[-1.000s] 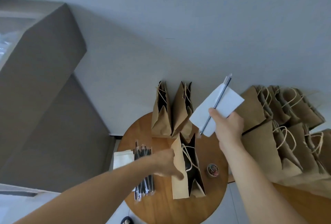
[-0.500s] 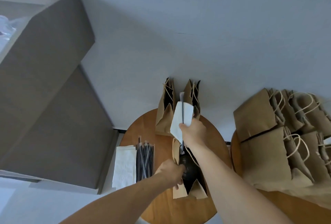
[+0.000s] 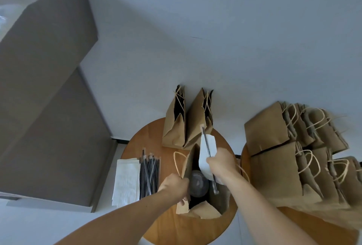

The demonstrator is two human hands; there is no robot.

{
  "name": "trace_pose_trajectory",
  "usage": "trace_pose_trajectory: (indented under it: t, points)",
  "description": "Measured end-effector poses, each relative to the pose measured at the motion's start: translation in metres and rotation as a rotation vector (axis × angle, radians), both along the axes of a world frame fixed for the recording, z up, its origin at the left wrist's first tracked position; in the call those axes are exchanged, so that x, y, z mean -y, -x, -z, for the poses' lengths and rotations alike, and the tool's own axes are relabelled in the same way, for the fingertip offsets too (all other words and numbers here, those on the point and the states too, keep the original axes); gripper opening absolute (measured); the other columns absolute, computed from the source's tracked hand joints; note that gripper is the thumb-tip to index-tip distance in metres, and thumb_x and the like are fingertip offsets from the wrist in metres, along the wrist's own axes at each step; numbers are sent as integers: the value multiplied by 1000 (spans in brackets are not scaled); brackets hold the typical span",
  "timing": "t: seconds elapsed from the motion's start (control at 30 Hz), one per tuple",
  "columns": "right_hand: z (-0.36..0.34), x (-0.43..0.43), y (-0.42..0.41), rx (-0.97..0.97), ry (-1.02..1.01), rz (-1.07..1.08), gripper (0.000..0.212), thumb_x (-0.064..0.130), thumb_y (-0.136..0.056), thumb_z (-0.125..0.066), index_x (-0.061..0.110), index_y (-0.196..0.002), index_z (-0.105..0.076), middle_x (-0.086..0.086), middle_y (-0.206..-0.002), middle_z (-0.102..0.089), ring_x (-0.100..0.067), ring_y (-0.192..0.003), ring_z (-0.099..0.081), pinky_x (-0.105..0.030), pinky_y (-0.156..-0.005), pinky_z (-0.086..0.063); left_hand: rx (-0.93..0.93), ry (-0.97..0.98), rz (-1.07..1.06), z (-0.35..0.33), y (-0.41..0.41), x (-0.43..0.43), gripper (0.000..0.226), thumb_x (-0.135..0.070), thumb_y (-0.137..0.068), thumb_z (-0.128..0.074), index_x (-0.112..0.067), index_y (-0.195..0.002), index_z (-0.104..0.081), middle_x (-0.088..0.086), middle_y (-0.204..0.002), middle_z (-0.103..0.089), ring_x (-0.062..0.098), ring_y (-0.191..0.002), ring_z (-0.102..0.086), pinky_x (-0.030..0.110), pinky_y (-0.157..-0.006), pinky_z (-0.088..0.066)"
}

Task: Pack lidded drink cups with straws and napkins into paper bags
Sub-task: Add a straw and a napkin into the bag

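Two things sit together in the right hand (image 3: 221,163): a straw (image 3: 206,142) and a folded white napkin (image 3: 212,143), pinched between thumb and curled fingers right over the mouth of the open paper bag (image 3: 203,212) standing at the middle of the round bench (image 3: 195,231). The straw's long axis is steep. Its upper end points up and away from the person, and its lower tip is already inside the bag's mouth. That tip lies just to the right of the lidded cup (image 3: 198,183), in the gap between the cup and the bag's right wall, and the napkin hangs alongside it, half over the rim.

The left hand (image 3: 173,185) grips the bag's left wall near the top, fingers curled round the paper edge, and holds the mouth spread.

So the target slot lies directly below the right hand, along the line the straw already points. The likely move is a short drop down that axis and a release, with the left hand only steadying the bag. The napkin, being wider than the gap looks, may catch on the lid or the rim.

Spare straws (image 3: 149,174) and a napkin stack (image 3: 126,182) lie on the bench to the left, well clear of both hands. Two more bags (image 3: 174,127) stand at the back edge.
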State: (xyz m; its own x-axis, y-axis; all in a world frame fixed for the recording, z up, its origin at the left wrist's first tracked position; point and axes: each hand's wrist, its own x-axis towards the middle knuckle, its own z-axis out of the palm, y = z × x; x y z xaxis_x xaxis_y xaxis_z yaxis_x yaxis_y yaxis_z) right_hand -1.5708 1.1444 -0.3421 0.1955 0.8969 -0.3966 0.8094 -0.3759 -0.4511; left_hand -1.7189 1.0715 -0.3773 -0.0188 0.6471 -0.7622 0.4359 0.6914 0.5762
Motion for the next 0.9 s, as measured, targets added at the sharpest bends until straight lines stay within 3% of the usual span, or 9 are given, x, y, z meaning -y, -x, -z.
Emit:
trace_pose_trajectory:
  t: [0.13, 0.23, 0.3, 0.4, 0.53, 0.63, 0.73, 0.87, 0.9]
  points:
    - [27, 37, -1, 34, -61, -243, 16, 36, -95, -60, 23, -104, -59, 9, -91, -62, -4, -76, -59, -11, -54, -36, 45, 37, -19, -2, -1, -2, 31, -19, -95, -37, 1, -100, -60, 20, -75, -73, 17, -40, -56, 24, -46, -43]
    - [52, 47, 10, -16, 68, -107, 13, 29, -92, -62, 17, -99, -59, 3, -94, -63, -13, -84, -59, -15, -54, -34, 91, 47, -23, -1, -5, 0, 30, -15, -96, -40, 4, -99, -63, 22, -80, -73, 18, -45, -59, 23, -45, -42]
    - [65, 43, 13, -14, 146, -63, 8, 23, -90, -62, 16, -89, -59, -1, -89, -65, -18, -84, -62, -21, -59, -41, 101, 33, -35, -2, -5, 4, 30, -13, -96, -41, 6, -96, -65, 21, -78, -73, 16, -44, -59, 22, -46, -42]
    - [77, 38, 12, 0, 214, -54, 12, 20, -89, -64, 18, -78, -59, 3, -81, -65, -19, -81, -64, -27, -69, -51, 50, -15, 14, -4, -4, 9, 33, -18, -98, -39, 1, -97, -66, 13, -76, -74, 13, -50, -65, 27, -60, -53]
    - [93, 32, 15, 53, 243, -83, 18, 14, -90, -54, 22, -75, -57, 1, -79, -63, -20, -78, -61, -30, -69, -51, -23, -5, 140, -7, -4, 12, 32, -21, -100, -41, -1, -105, -65, 13, -90, -74, 13, -68, -71, 29, -78, -60]
    - [103, 30, 21, 88, 241, -168, 22, 22, -97, -46, 17, -89, -66, 2, -84, -65, -22, -88, -64, -27, -71, -46, -77, -30, 221, -8, -4, 12, 31, -22, -98, -41, -3, -108, -63, 14, -98, -73, 23, -89, -72, 38, -84, -58]
    - [112, 26, 24, 131, 230, -242, 25, 27, -102, -43, 22, -84, -60, 4, -83, -63, -21, -90, -62, -24, -71, -37, -124, -49, 247, -6, -2, 12, 32, -27, -96, -41, -7, -109, -61, 15, -101, -70, 27, -94, -70, 42, -87, -57]
    - [111, 23, 26, 238, 246, -350, 29, 16, -102, -41, 9, -123, -60, -10, -126, -62, -23, -115, -58, -8, -54, -37, -135, -71, 257, -1, 0, 12, 31, -30, -97, -41, -9, -112, -59, 15, -101, -70, 28, -94, -69, 43, -86, -57]
    - [107, 21, 28, 250, 254, -319, 30, 15, -102, -42, 7, -126, -57, -11, -128, -60, -24, -117, -58, -7, -61, -40, -129, -77, 250, 0, 1, 13, 31, -30, -97, -41, -9, -110, -59, 15, -100, -70, 28, -92, -70, 44, -85, -58]
